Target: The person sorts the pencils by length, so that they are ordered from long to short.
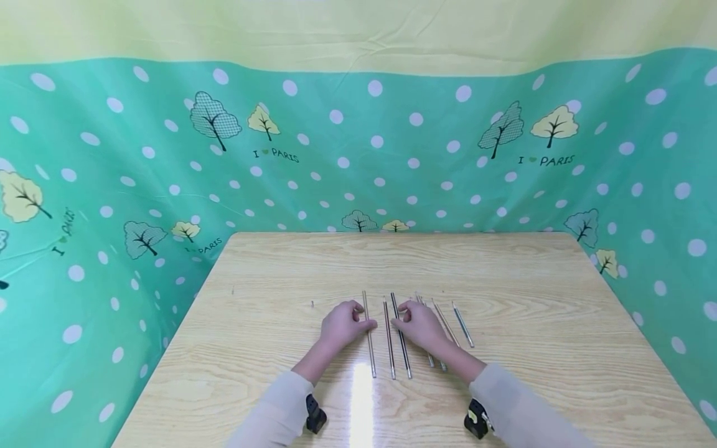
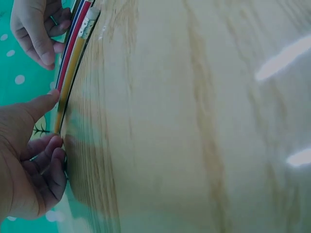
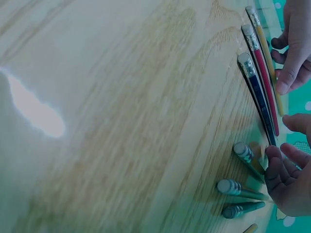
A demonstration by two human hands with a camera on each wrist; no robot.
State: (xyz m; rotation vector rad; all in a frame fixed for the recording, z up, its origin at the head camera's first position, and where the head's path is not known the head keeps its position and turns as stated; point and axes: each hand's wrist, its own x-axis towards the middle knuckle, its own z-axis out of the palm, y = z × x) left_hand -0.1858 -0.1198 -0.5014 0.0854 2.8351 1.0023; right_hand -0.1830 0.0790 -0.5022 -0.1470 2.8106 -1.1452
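Observation:
Three long pencils lie side by side on the table: a yellow one (image 1: 371,354), a red one (image 1: 390,348) and a dark blue one (image 1: 406,358). My left hand (image 1: 344,324) is at the yellow pencil, its thumb reaching across it and its fingers loosely bent on the left side. Over the dark pencil's upper half reaches the thumb of my right hand (image 1: 421,325), its fingers loosely bent. In both wrist views a gap shows between thumb and fingertips. Eraser ends of the pencils point toward me. Whether the fingertips touch the pencils is unclear.
More pencils lie on the right, partly under my right hand and wrist, among them a tan one (image 1: 446,323) and a shorter blue one (image 1: 463,325). A green dotted curtain (image 1: 375,155) surrounds the wooden table (image 1: 269,267). Light glares off its front (image 1: 361,404).

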